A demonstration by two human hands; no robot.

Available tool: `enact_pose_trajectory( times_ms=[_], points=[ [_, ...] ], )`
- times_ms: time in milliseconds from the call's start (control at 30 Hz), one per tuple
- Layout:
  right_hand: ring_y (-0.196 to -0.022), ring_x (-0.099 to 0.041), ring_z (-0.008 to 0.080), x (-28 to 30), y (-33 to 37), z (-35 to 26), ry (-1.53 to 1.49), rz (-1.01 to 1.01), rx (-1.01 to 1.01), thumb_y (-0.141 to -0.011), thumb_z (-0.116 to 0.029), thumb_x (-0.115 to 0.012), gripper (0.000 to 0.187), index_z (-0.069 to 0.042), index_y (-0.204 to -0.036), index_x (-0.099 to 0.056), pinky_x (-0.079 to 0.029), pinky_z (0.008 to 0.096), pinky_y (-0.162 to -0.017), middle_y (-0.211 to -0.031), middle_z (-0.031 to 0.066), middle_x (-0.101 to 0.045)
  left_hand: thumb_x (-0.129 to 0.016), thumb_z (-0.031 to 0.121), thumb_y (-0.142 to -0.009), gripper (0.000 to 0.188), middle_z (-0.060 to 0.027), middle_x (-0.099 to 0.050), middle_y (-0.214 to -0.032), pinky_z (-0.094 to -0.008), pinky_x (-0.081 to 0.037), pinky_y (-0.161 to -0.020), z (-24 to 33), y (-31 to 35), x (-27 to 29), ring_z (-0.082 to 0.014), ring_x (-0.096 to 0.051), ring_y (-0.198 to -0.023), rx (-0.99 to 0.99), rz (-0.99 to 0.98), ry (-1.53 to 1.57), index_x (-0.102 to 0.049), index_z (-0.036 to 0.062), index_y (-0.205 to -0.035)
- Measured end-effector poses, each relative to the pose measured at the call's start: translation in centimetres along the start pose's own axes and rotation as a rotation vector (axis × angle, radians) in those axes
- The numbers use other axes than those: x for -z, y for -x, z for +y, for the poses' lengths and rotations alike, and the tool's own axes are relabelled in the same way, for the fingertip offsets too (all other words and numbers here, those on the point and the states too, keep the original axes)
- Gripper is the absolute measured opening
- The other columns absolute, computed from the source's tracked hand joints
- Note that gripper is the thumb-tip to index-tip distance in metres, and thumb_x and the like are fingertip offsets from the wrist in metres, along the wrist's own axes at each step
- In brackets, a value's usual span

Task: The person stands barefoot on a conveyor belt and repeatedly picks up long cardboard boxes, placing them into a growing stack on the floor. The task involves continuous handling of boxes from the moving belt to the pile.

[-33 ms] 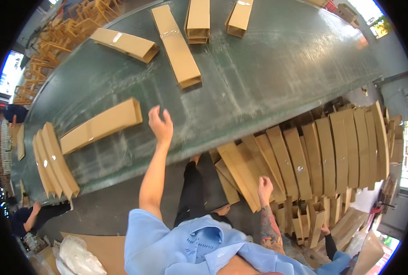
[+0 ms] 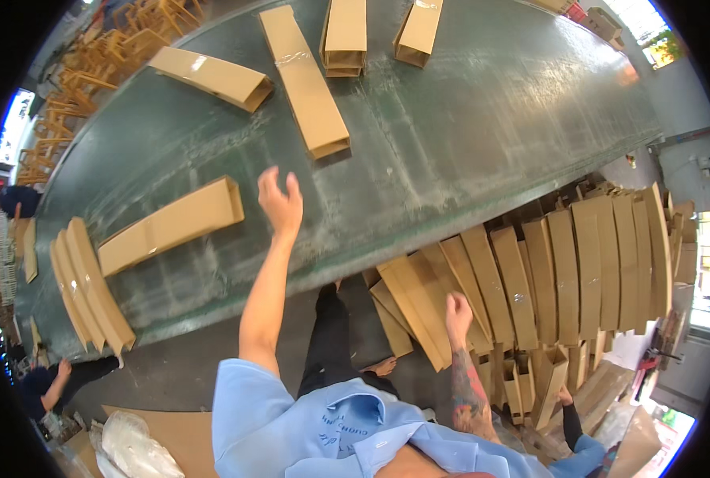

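My left hand (image 2: 281, 203) hangs over the green table, its thumb and fingers apart and nothing between them. To its left lies a long brown cardboard box (image 2: 172, 227) with an open end. Ahead of the hand is another long box (image 2: 303, 84), taped across the middle. My right hand (image 2: 458, 319) is low on the right, fingers curled in, with no object showing in it. Just past it lean long cardboard boxes (image 2: 427, 311), part of a row of several beside the table. I cannot tell whether the hand touches them.
The green table (image 2: 482, 151) curves across the view. Three narrow boxes (image 2: 92, 279) lie together at its left end; more boxes (image 2: 345, 36) lie at the far side. A co-worker's hand (image 2: 564, 396) is by the stacked boxes, another person (image 2: 52, 382) at lower left. Wooden frames (image 2: 92, 88) stand beyond.
My left hand has shifted slightly forward over the table. My right hand has risen slightly, its fingers still curled. The whole view has shifted a little.
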State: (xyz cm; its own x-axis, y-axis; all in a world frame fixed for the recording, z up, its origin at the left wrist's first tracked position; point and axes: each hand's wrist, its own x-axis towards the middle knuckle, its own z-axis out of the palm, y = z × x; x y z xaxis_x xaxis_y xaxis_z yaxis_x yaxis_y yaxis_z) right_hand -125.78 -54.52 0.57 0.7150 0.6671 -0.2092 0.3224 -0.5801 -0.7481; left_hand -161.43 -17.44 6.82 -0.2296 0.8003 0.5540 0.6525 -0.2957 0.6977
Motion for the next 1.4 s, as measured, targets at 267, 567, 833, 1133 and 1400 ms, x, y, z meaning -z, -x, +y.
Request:
enact_pose_trajectory(
  times_ms=[267,567,833,1133,1400],
  points=[
    [-0.079,-0.067,0.0168,-19.9,-33.4,-35.8,-0.483,-0.206,0.026,-0.096,-0.03,-0.066,0.03,-0.002,-0.108,-0.066,-0.052,0.0316,-0.068,-0.092,0.008,-0.07,-0.081,0.044,-0.072,0.111,-0.0282,-0.015,-0.16,-0.0741,-0.028,-0.104,-2.1,-21.9,-20.7,-0.0518,-0.018,-0.145,0.329,-0.506,-0.463,-0.019,0.0104,-0.157],
    [-0.121,-0.051,0.0301,-36.2,-59.1,-46.7,-1.04,-0.032,-0.285,-0.083,-0.064,-0.069,0.086,-0.011,-0.144,-0.04,-0.04,0.0463,-0.102,-0.132,0.0166,-0.053,-0.075,0.023,-0.071,0.086,-0.0233,-0.031,-0.152,-0.0638,-0.04,-0.102,-9.7,-25.2,-19.6,-0.0461,-0.03,-0.139,0.212,-0.421,-0.241,-0.039,0.0156,-0.149],
    [-0.082,-0.068,0.0265,-38.6,-60.0,-47.2,-1.028,-0.007,0.099,-0.091,-0.011,-0.069,0.033,-0.002,-0.121,-0.059,-0.057,0.0393,-0.059,-0.104,0.0108,-0.067,-0.063,0.009,-0.074,0.081,-0.0271,-0.033,-0.153,-0.0448,-0.029,-0.117,-18.4,-30.4,-19.7,-0.0417,-0.032,-0.143,0.157,-0.352,0.247,-0.036,0.0008,-0.149],
    [-0.104,-0.068,0.0216,-41.0,-48.4,-47.5,-1.146,-0.598,0.167,-0.095,-0.008,-0.064,0.04,0.001,-0.132,-0.053,-0.057,0.035,-0.085,-0.123,0.012,-0.065,-0.048,-0.004,-0.072,0.093,-0.0039,-0.056,-0.108,-0.0242,-0.044,-0.065,-19.1,-37.2,-22.7,-0.0108,-0.048,-0.074,0.507,-0.579,0.749,-0.019,0.008,-0.159],
    [-0.124,-0.058,0.0259,-31.7,-29.5,-37.6,-1.099,-0.529,-0.103,-0.096,-0.007,-0.062,0.054,0.0,-0.145,-0.04,-0.05,0.0408,-0.103,-0.138,0.0125,-0.056,-0.052,-0.003,-0.065,0.1,-0.0109,-0.045,-0.145,-0.0341,-0.047,-0.096,-14.2,-24.6,-12.3,-0.0257,-0.047,-0.126,0.779,-0.767,0.979,-0.019,0.012,-0.158]
  ],
)
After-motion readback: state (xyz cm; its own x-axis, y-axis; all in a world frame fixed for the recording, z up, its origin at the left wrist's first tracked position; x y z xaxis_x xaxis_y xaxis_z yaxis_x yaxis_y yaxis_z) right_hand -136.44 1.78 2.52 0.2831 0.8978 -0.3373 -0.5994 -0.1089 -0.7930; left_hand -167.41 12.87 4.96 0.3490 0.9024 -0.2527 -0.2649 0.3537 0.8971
